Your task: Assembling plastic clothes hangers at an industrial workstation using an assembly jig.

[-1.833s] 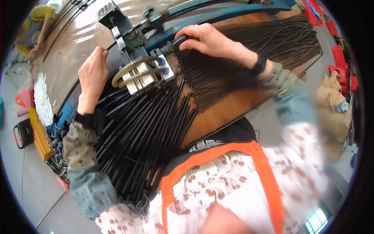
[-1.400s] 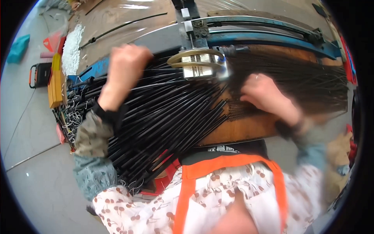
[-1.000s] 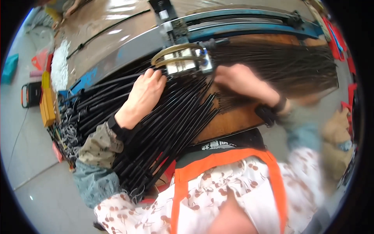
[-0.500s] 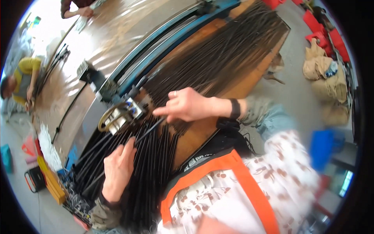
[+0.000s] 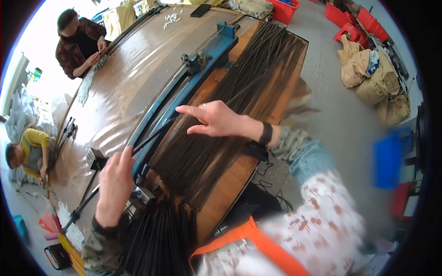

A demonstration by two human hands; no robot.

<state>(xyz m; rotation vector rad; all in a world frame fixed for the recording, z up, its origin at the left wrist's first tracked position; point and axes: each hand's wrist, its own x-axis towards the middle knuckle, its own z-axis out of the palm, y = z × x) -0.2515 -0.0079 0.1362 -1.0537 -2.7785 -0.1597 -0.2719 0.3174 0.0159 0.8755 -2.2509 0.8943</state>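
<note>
A long, thin black rod [image 5: 154, 134] runs slantwise across a blue rail. My left hand [image 5: 115, 184] is closed around it; the rod's thicker lower end juts out past that hand toward the lower left. My right hand [image 5: 214, 120] grips the same rod further up, index finger stretched along it and the other fingers curled. Beyond the right hand the rod continues thinly to the upper right, over a heap of dark thin rods [image 5: 193, 161] on a wooden board. Below my left hand lies a bundle of black tubes [image 5: 156, 239].
The blue rail [image 5: 154, 112] carries a metal clamp block [image 5: 195, 62]. Two people work along the far left side of the film-covered table [image 5: 133, 83]. Red bins [image 5: 283, 11] and brown sacks [image 5: 373, 78] stand on the floor to the right. A phone [image 5: 200, 10] lies at the back.
My view has shifted, showing more of the table's far side. Both hands have moved with the rod from above the black tubes to over the blue rail, and are further apart.
</note>
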